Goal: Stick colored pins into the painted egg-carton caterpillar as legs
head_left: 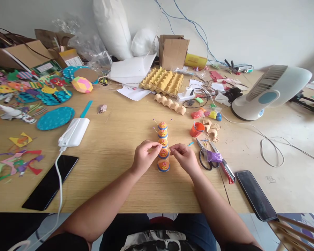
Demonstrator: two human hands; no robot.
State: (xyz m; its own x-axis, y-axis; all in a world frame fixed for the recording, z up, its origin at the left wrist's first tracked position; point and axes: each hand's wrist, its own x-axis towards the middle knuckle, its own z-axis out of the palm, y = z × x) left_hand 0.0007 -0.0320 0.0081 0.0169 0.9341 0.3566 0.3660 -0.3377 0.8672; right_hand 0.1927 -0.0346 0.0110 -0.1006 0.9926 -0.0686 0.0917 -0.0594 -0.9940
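On the table in front of me lies an egg-carton caterpillar [163, 164], a row of several orange domes with blue rims and small pink and yellow decorations. My left hand [146, 155] is at its left side, thumb and fingertips pinched together by the middle domes. At the right side my right hand [183, 156] also pinches, with a thin pale bit at its fingertips too small to name. Thin sticks with purple tips [154, 128] stick out beside the far domes. Whether either hand touches the caterpillar, I cannot tell.
To the right are an orange cup [197, 129], scissors [204, 156], a red utility knife [226, 169] and a phone [255, 195]. Egg cartons [162, 82] and a white fan [267, 92] stand farther back. A power bank [73, 132] and black phone [51, 183] lie left.
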